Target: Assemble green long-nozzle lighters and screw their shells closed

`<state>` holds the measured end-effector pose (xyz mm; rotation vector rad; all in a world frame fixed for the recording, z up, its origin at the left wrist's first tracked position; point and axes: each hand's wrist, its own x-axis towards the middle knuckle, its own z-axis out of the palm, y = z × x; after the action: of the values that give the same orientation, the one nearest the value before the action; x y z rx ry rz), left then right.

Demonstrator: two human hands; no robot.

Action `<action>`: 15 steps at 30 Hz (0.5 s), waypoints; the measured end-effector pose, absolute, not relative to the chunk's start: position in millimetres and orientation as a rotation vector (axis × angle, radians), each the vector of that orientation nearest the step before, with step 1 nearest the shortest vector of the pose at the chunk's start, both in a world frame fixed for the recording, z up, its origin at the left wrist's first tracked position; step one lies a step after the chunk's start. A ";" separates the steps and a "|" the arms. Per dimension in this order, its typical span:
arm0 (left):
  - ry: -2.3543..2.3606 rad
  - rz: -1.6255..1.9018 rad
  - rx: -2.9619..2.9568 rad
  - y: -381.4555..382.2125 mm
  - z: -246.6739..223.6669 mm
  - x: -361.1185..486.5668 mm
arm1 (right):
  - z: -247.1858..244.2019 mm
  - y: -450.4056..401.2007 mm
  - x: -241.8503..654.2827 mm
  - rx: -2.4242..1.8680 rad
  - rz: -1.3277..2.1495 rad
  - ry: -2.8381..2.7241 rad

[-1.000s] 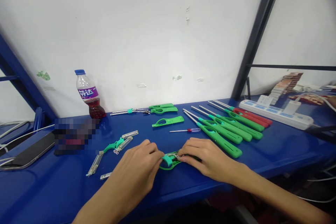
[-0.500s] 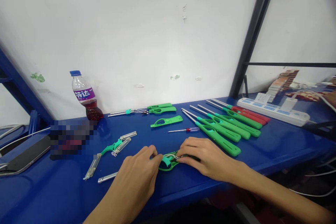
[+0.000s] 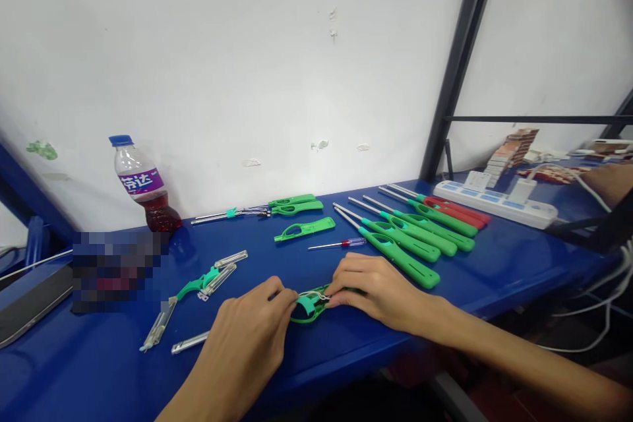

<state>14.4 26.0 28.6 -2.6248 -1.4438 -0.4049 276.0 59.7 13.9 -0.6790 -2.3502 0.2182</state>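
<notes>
An opened green utility lighter (image 3: 303, 320) lies low over the near part of the desk, with its teal trigger and pale wires showing. My left hand (image 3: 252, 323) is closed on its nozzle end, where a metal tube (image 3: 190, 342) sticks out to the left. Opposite, the fingertips of my right hand (image 3: 373, 290) pinch at the wires and the handle half; the palm hides the rear of the handle. Beyond my hands lies a loose green shell half (image 3: 305, 229). A small screwdriver (image 3: 341, 244) with a purple-red handle rests between that shell and the whole lighters.
Several whole green lighters (image 3: 403, 257) and red ones (image 3: 457, 210) lie to the right, before a white power strip (image 3: 494, 204). Clear fuel tanks with teal pieces (image 3: 198, 283) are on the left. A drink bottle (image 3: 143, 184) leans near the wall; a phone (image 3: 37, 297) sits at far left.
The view has turned slightly, so most things sit further left. Both hands keep their hold on the opened lighter, with only slight finger movement.
</notes>
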 end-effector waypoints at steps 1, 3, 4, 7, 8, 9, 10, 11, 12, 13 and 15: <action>-1.445 -0.421 -2.631 26.6 28.1 14.3 | 13.8 59.8 276.0 -0.684 0.218 -2.341; -1.443 -0.464 -2.631 27.7 26.7 14.1 | 13.7 60.1 275.7 -0.687 0.221 -2.326; -1.441 -0.487 -2.626 28.1 26.0 14.1 | 13.8 60.2 275.6 -0.686 0.225 -2.320; -1.428 -0.552 -2.602 28.7 24.4 14.1 | 14.5 60.3 275.0 -0.685 0.238 -2.307; -1.420 -0.565 -2.596 28.6 24.0 14.1 | 14.6 60.2 274.9 -0.686 0.243 -2.304; -1.410 -0.574 -2.594 28.4 23.6 14.1 | 14.7 60.2 274.8 -0.688 0.248 -2.301; -1.402 -0.584 -2.592 28.1 23.3 14.1 | 14.6 60.3 274.9 -0.690 0.253 -2.300; -1.395 -0.596 -2.589 27.9 23.1 14.0 | 14.4 60.4 275.0 -0.694 0.258 -2.299; -1.386 -0.608 -2.586 27.7 22.8 13.9 | 14.1 60.5 275.2 -0.698 0.262 -2.300; -1.378 -0.624 -2.581 27.5 22.6 13.7 | 14.0 60.7 275.3 -0.704 0.266 -2.303; -1.361 -0.661 -2.569 27.2 22.1 13.3 | 14.0 60.8 275.6 -0.716 0.274 -2.313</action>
<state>13.3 27.2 22.1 -2.5687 -1.3610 -0.6611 275.6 60.8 14.0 -0.7163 -2.3131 0.2737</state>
